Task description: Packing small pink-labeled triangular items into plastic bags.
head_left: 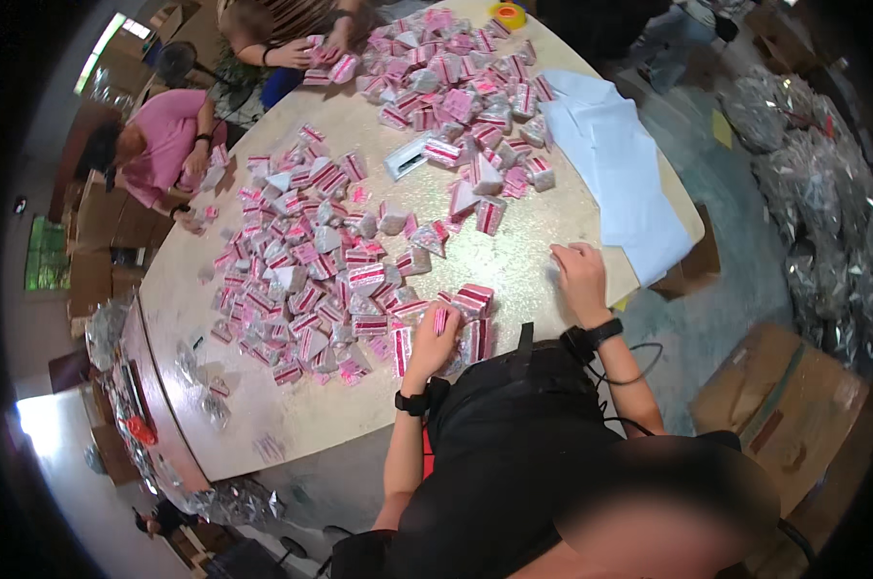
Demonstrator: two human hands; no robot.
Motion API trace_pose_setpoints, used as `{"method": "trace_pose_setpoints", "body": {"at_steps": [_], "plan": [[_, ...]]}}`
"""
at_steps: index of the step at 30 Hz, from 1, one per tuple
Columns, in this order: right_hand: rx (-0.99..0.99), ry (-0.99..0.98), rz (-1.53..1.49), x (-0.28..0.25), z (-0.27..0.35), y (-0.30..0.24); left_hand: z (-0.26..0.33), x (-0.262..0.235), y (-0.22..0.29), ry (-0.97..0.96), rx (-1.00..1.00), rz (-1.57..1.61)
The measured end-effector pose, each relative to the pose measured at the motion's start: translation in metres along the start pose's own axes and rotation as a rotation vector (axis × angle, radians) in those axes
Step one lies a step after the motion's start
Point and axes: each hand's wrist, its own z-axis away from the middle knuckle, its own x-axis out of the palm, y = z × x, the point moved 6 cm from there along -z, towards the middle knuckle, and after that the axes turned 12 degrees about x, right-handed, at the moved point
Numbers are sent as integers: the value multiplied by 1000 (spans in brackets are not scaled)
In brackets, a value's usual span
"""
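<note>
My left hand [431, 340] is at the table's near edge, its fingers closed on a small pink striped piece [441, 321]. Around it stand wrapped pink-and-white wedges shaped like cake slices [474, 300], some close beside the fingers. To the right, my right hand [581, 280] is over the tabletop near the white sheet, fingers bent and tips drawn together. Whatever may be between those fingertips is too small to make out. A large heap of the same wedges [306, 265] spreads to the left of my hands, with small pink pieces lying among them.
A second wedge heap [446, 82] covers the table's far end, beside a white sheet [610, 164] and yellow tape roll [507, 14]. Two people [171, 145] handle wedges along the left side. Clear plastic bags [803, 193] and a cardboard box [779, 410] stand at right.
</note>
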Motion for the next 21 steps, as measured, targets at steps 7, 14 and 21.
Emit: {"method": "trace_pose_setpoints", "body": {"at_steps": [7, 14, 21], "plan": [[627, -296, -1196, 24, -20, -40, -4, -4, -16, 140, 74, 87], [486, -590, -1427, 89, -14, -47, 1, -19, 13, 273, 81, 127], [-213, -785, -575, 59, -2, -121, 7, -25, 46, 272, 239, -21]]}}
